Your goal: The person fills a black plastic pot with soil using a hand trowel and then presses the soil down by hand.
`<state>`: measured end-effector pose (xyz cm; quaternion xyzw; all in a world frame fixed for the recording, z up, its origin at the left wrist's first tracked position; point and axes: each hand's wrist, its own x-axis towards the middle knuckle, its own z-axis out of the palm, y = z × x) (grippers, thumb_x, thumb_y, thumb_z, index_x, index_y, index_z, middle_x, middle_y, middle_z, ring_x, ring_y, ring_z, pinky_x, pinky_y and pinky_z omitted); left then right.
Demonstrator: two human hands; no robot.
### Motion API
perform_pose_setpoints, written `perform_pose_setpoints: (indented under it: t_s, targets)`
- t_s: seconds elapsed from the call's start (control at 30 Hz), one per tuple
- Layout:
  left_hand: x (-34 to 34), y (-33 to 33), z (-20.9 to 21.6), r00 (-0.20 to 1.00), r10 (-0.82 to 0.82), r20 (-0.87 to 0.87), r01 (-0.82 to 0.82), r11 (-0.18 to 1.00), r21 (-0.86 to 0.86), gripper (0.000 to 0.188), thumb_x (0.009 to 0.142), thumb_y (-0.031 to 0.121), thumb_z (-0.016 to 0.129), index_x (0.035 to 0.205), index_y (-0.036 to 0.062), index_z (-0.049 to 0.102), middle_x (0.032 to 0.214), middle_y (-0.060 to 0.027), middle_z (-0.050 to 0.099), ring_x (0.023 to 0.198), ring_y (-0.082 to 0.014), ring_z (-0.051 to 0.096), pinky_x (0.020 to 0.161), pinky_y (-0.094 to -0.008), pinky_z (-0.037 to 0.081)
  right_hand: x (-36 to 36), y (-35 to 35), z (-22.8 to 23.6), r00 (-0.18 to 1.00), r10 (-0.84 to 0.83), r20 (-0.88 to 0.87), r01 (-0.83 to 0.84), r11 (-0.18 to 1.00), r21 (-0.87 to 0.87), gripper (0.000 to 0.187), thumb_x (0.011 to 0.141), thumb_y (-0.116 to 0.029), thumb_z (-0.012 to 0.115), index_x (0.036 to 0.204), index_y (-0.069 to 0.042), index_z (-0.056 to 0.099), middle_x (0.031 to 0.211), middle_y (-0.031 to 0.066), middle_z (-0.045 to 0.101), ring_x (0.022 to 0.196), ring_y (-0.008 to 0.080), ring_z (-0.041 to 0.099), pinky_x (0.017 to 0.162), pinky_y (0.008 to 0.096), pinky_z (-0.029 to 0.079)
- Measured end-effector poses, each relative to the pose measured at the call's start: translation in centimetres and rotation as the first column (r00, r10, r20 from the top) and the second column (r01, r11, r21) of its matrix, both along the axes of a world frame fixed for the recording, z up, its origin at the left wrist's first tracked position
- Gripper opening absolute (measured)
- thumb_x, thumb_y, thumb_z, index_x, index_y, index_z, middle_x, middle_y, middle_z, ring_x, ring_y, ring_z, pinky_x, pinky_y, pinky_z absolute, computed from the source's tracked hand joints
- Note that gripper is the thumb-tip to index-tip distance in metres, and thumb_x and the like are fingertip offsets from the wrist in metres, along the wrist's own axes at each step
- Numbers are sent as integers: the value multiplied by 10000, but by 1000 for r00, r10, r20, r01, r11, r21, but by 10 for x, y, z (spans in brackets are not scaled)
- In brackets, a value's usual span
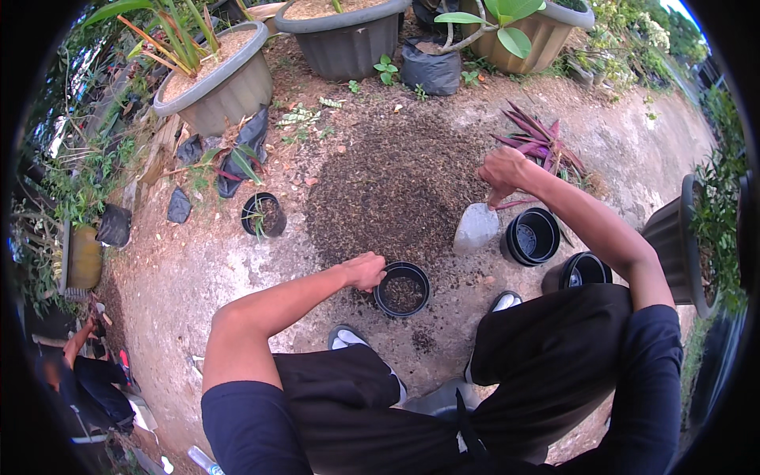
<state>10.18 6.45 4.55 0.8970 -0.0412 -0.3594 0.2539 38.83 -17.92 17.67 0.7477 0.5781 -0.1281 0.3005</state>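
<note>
Apparently gripping black pot (pixel 404 270) — likely light, best held at its rim — in curled left hand (pixel 365 271), and pale scoop (pixel 476 229) in closed right hand (pixel 505 172).

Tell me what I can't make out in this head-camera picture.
In the head view:
Gripped end of the pale scoop: covered by the right hand.
Grey object underneath: mostly hidden by the black trousers.
What the co-worker touches: too small and blurred.

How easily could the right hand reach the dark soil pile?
Probably yes, easily: the right hand holds a pale scoop at the edge of the dark soil pile, and nothing visible stands between.
</note>
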Motion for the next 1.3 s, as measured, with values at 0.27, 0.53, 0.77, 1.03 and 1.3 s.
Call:
perform_pose_setpoints:
  t_s: [0.27,0.53,0.77,1.03,1.3]
  targets:
    - [2,-2,3,1000,23,-8,-23,1000,0,380,986,200,506,750,-37,686,698,-157,724,824,-328,741,831,-435,573,20,-24,-46,987,-155,-30,149,977,-151,815,695,-797,723,981,-35,766,973,150,760,980,343,728,842,461,581]
    - [1,0,-1,1000,11,5,-11,1000,17,396,989,212,507,741,-51,668,691,-152,722,803,-320,742,827,-427,576,19,-16,-44,947,-284,-151,265,955,-135,874,755,-833,645,909,21,748,911,202,742,927,384,727,796,487,579]
    - [2,2,-6,1000,9,-21,-9,1000,5,387,993,220,505,760,-46,663,697,-156,724,805,-316,742,832,-423,575,-17,3,-74,841,-399,-365,347,916,-200,750,907,-706,585,642,-7,635,566,79,600,552,242,620,573,408,537]
    - [2,-3,7,1000,0,4,0,1000,23,374,990,226,514,779,-43,665,753,-172,731,954,-359,711,899,-454,542,-25,-3,-89,835,-372,-405,331,928,-170,811,909,-723,562,887,73,714,870,261,718,908,434,711,825,504,568]
    - [-1,-1,2,999,29,16,-30,999,18,368,984,216,523,760,-38,667,738,-171,729,937,-361,716,889,-449,548,-5,-21,-71,849,-286,-444,323,946,8,704,794,-706,682,767,-5,742,678,153,690,727,320,715,699,449,566]
